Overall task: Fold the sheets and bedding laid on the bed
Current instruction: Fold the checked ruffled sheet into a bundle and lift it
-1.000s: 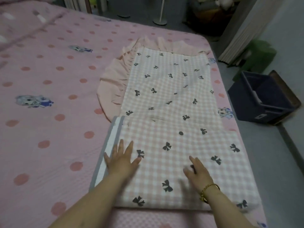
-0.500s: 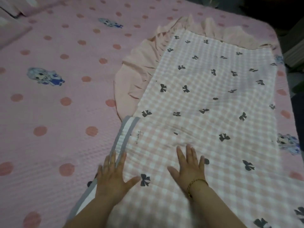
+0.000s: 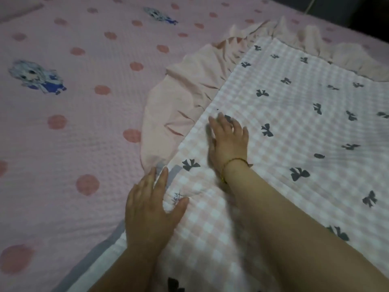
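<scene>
Step in hand, as judged: pressing the folded layer flat before the next fold.

**Position.** The checked sheet [image 3: 305,133] lies on the bed cover [image 3: 63,165] and fills the view from centre out to 3 o'clock. Its pink ruffle [image 3: 179,98] protrudes from beneath along the 10 to 12 o'clock side.

**Hands.**
- The left hand [image 3: 147,209] lies flat, fingers straight and slightly apart. It presses the corner of the upper layer beside the grey striped border [image 3: 101,251].
- The right hand [image 3: 228,140], at 1 o'clock from the left, rests palm down with fingers spread.
- Neither hand grips cloth. The right hand is blurred, so exact fingertip contact cannot be told.

**Procedure.**
1. Pin the corner with the left hand.
2. Sweep the right hand toward 12 o'clock with even pressure to drive wrinkles out.
3. Align the upper edge to the checks beneath.

**Clearances.** Open bed cover extends from 7 to 11 o'clock, giving room to shift the sheet. The bed's edge runs at 1 o'clock, near the ruffle, and cloth pushed that way may slide off.
</scene>
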